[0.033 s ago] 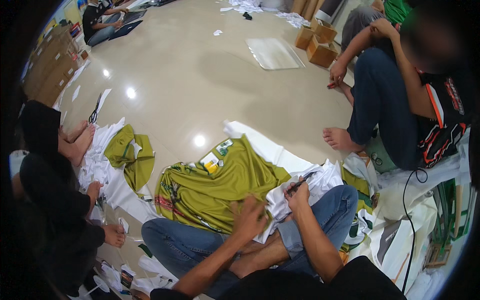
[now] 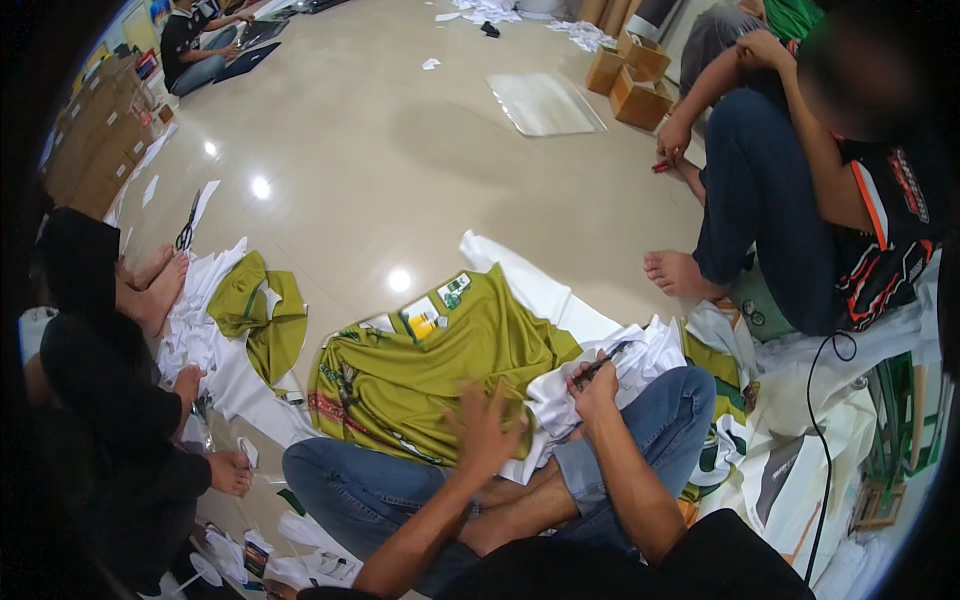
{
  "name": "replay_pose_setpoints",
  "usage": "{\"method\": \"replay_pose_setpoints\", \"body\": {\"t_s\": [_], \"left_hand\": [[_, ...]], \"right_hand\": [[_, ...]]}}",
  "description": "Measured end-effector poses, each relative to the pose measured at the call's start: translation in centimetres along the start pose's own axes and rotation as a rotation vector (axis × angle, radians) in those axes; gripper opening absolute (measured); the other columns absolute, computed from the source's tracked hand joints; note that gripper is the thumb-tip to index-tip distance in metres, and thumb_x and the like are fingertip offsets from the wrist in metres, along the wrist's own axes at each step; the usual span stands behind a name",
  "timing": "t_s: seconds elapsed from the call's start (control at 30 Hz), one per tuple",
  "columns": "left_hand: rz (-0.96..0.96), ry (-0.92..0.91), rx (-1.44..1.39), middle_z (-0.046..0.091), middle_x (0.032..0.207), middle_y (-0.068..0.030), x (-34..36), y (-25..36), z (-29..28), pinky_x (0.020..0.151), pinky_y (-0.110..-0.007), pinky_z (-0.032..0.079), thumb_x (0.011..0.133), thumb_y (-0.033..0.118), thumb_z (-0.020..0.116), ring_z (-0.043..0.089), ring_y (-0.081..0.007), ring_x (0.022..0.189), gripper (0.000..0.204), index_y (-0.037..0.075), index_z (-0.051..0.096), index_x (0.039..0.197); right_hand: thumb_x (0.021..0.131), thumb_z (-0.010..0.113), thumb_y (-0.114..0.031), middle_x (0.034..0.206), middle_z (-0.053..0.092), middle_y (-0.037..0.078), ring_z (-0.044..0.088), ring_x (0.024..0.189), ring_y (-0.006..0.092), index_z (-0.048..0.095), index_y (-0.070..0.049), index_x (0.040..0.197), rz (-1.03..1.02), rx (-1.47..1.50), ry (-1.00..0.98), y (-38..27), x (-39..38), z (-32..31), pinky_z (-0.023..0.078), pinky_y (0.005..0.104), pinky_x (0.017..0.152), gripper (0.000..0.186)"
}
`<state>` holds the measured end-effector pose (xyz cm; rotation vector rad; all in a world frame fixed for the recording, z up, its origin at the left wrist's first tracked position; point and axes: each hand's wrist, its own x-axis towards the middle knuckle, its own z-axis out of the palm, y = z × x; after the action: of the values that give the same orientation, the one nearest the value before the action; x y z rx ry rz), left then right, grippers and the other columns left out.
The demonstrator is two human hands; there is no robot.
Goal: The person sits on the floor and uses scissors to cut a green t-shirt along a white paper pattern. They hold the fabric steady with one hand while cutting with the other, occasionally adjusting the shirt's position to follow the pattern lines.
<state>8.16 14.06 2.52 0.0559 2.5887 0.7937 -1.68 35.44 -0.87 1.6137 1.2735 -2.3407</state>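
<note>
An olive-green printed fabric piece (image 2: pixel 430 375) lies across the floor and over my crossed legs, with white and yellow patches near its far edge. Above its near right part my left hand (image 2: pixel 488 428) has its fingers spread, blurred by motion. It holds nothing that I can see, and contact with the fabric is unclear. My right hand (image 2: pixel 598 392) is closed round dark-handled scissors (image 2: pixel 616 353) near my right knee. Bunched white cloth (image 2: pixel 555 395) lies under and beside that hand. A long white strip (image 2: pixel 525 283) extends behind the green fabric.
Another olive piece (image 2: pixel 275 325) rests on white scraps (image 2: pixel 205 335) at left, where people sit barefoot. Black scissors (image 2: pixel 184 236) lie beyond them. A person (image 2: pixel 765 190) sits at right. Cardboard boxes (image 2: pixel 640 98) and a clear sheet (image 2: pixel 540 105) are farther off. A black cable (image 2: pixel 826 450) hangs at right.
My left hand has moved slightly left over the green fabric. The fabric's far edge and the white strip have shifted a little. My right hand stays with the scissors.
</note>
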Motion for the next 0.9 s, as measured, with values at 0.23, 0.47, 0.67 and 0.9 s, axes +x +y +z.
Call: {"method": "replay_pose_setpoints", "body": {"t_s": [0.23, 0.47, 0.67, 0.9], "left_hand": [[-0.324, 0.242, 0.138, -0.005, 0.168, -0.0193, 14.8, -8.8, -9.0, 0.111, -0.077, 0.012, 0.092, 0.072, 0.045, -0.013, -0.0377, 0.154, 0.094, 0.021, 0.009, 0.162], [-0.958, 0.552, 0.003, -0.002, 0.167, -0.0209, 22.1, -23.7, -20.1, 0.114, -0.073, 0.009, 0.094, 0.075, 0.036, -0.006, -0.0414, 0.154, 0.094, 0.018, 0.007, 0.162], [-0.446, 0.631, 0.349, -0.002, 0.167, -0.0231, 20.4, -18.3, -18.3, 0.117, -0.069, 0.005, 0.097, 0.069, 0.034, -0.005, -0.0389, 0.154, 0.087, 0.016, 0.009, 0.162], [-0.333, 0.358, 0.2, -0.012, 0.167, -0.0184, 13.7, -14.1, -12.1, 0.113, -0.072, -0.006, 0.091, 0.072, 0.045, -0.014, -0.0362, 0.154, 0.097, 0.021, 0.004, 0.163]], "right_hand": [[0.099, 0.056, -0.038, 0.074, 0.055, 0.0, 0.052, 0.066, 0.0164, 0.055, -0.014, 0.099, 0.031, 0.053, -0.069, 1.3, 0.0, 1.3, 0.049, 0.0395, 0.071, 0.023], [0.096, 0.061, -0.04, 0.071, 0.053, 0.0, 0.053, 0.064, 0.0169, 0.049, -0.016, 0.089, 0.064, -0.119, -0.25, 0.8, -4.5, 3.5, 0.045, 0.0339, 0.063, 0.027], [0.096, 0.059, -0.04, 0.07, 0.053, 0.001, 0.054, 0.062, 0.016, 0.047, -0.015, 0.104, 0.076, -0.29, -0.462, 1.7, -5.9, 4.7, 0.043, 0.0323, 0.056, 0.029], [0.101, 0.048, -0.048, 0.072, 0.052, 0.002, 0.054, 0.06, 0.0166, 0.049, -0.019, 0.126, 0.248, -0.596, -0.645, 4.3, -11.1, 1.8, 0.045, 0.0308, 0.054, 0.038]]}}
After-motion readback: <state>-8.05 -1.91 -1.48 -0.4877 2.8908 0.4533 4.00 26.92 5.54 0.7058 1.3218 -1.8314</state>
